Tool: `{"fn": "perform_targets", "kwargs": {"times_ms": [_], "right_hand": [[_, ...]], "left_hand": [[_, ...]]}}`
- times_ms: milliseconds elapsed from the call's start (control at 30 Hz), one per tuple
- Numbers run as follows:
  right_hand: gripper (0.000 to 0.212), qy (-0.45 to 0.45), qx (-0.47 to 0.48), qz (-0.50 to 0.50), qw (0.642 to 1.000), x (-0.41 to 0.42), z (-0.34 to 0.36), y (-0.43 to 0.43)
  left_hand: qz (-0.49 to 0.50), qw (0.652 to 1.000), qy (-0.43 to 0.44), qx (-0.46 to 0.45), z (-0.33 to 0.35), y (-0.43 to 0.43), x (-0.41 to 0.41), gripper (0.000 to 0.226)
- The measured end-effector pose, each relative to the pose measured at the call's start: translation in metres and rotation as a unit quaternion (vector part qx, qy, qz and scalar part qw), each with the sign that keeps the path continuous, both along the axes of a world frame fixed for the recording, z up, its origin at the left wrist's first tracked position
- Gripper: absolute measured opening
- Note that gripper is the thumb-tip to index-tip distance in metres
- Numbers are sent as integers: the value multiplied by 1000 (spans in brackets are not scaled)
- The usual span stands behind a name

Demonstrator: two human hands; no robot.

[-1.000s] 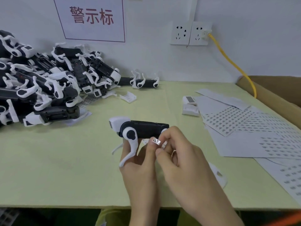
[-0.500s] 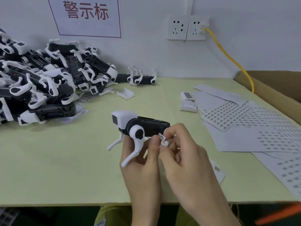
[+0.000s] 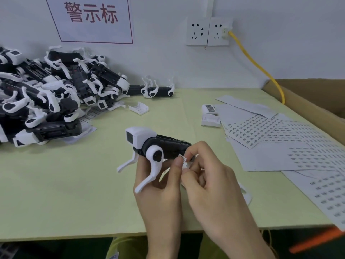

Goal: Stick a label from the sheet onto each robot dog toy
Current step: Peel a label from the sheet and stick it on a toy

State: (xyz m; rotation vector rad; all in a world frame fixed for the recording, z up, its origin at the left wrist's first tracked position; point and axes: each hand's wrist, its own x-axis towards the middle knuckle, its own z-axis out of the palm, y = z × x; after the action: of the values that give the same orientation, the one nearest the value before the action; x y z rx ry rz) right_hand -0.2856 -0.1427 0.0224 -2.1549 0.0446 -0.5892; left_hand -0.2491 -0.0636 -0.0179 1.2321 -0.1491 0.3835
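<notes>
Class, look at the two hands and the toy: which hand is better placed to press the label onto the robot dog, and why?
The right hand. It pinches the small label right beside the robot dog toy, at its rear end. The left hand is busy gripping the toy from below.

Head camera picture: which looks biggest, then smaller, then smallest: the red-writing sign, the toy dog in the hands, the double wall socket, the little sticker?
1. Sign, though its top is cut off.
2. Toy dog, but it is nearest the camera, so it may only look big.
3. Wall socket.
4. Sticker, by far the smallest.
</notes>
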Motion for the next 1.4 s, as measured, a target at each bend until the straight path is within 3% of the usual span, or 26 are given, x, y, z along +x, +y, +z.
{"fn": "perform_targets", "kwargs": {"times_ms": [400, 600, 933, 1200, 1300, 1400], "right_hand": [[21, 6, 109, 41, 993, 5, -4, -5], [10, 14, 149, 65, 987, 6, -6, -6], [11, 20, 274, 128, 953, 6, -2, -8], [23, 30, 254, 109, 961, 10, -10, -8], [28, 41, 245, 112, 962, 12, -14, -7], [31, 53, 231, 125, 963, 13, -17, -6]], "left_hand": [[-29, 999, -20, -24, -2, 3, 2, 40], [-38, 998, -28, -38, -3, 4, 4, 43], [-34, 997, -12, -64, -5, 5, 4, 46], [-72, 975, 53, -203, -3, 12, 10, 50], [-115, 950, 86, -276, -3, 18, 12, 64], [-126, 946, 89, -284, -3, 18, 11, 72]]}}
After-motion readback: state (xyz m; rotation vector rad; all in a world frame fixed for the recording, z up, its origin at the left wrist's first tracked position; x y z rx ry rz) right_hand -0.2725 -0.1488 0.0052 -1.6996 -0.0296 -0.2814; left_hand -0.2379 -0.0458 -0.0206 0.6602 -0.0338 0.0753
